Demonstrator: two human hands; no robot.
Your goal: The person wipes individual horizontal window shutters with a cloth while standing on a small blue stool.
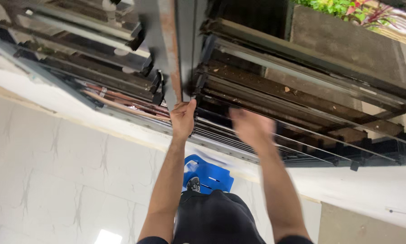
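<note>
I see the dark metal louvre window frame with its tilted glass slats [298,97] filling the upper half of my view, its rusted grey upright post [170,49] running down the middle. My left hand [183,118] is up at the foot of that post, its grip curled narrow with the thumb pressed against the dark slat ends just beside it. My right hand [252,128] is raised in front of the lower slats to the right, blurred, so I cannot tell whether its grip is wide or closed, nor whether it touches the glass. Below the frame runs a white sill, then a pale marbled tile wall [54,171]. Between my forearms sits a blue plastic stool [210,174], and green plants [338,8] show top right.
</note>
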